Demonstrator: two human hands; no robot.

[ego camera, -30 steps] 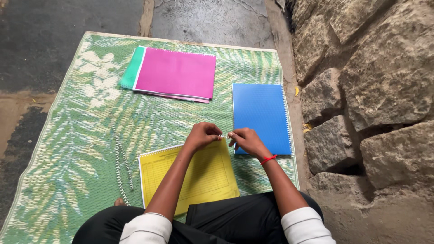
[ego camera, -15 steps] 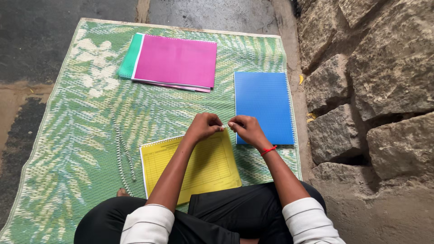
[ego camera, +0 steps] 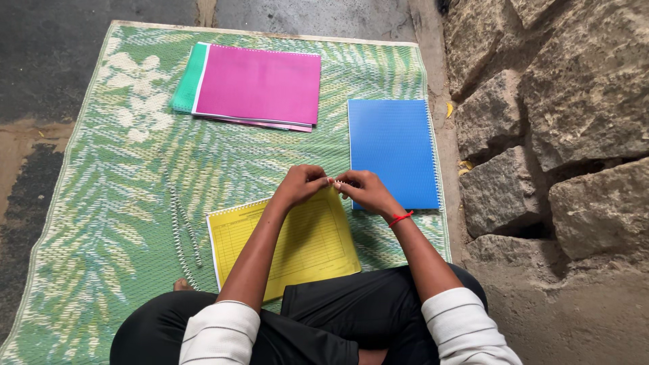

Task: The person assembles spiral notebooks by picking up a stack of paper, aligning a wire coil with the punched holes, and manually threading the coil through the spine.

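Your left hand (ego camera: 301, 184) and right hand (ego camera: 362, 189) meet at the top right corner of the yellow booklet (ego camera: 284, 243), fingertips of both pressed together around a small pale coil end (ego camera: 332, 181) that shows between them. What exactly is being pinched is too small to tell beyond that. The booklet lies tilted on the green woven mat (ego camera: 101, 223) just in front of your crossed legs, with ruled lines printed on its cover and a row of punched holes along its top and left edges.

To the right, just beside your right hand, a blue spiral-bound notebook (ego camera: 392, 149) lies flat, its binding along the right edge. Your right wrist, with a red thread band (ego camera: 400, 217), rests over its lower left corner. Farther up the mat, well apart from the hands, a magenta cover (ego camera: 260, 84) sits on top of a green one (ego camera: 184, 81). Two loose white spiral coils (ego camera: 181, 233) lie left of the yellow booklet. A rough stone wall (ego camera: 554, 122) borders the mat on the right.
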